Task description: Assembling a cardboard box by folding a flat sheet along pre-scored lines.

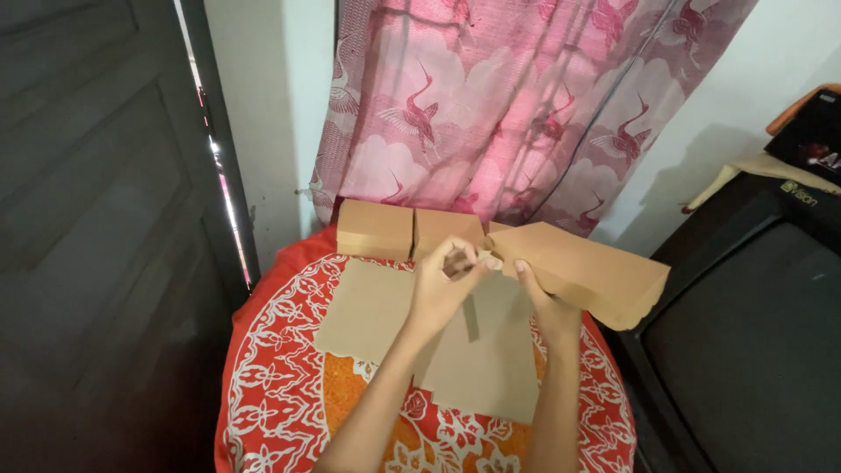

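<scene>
My left hand [447, 285] and my right hand [541, 293] both pinch the left end of a brown paper bag [591, 271], which is held above the table and points to the right. The fingers of both hands meet at the bag's folded end. Under my hands lie flat brown paper bags [377, 311], spread on a round table covered with a red, white and orange patterned cloth [280, 377]. Two folded, standing brown bags [375, 229] sit at the table's far edge.
A pink curtain with crane birds [526, 96] hangs behind the table. A dark door [96, 219] is on the left. A dark old television [745, 342] stands at the right, close to the table.
</scene>
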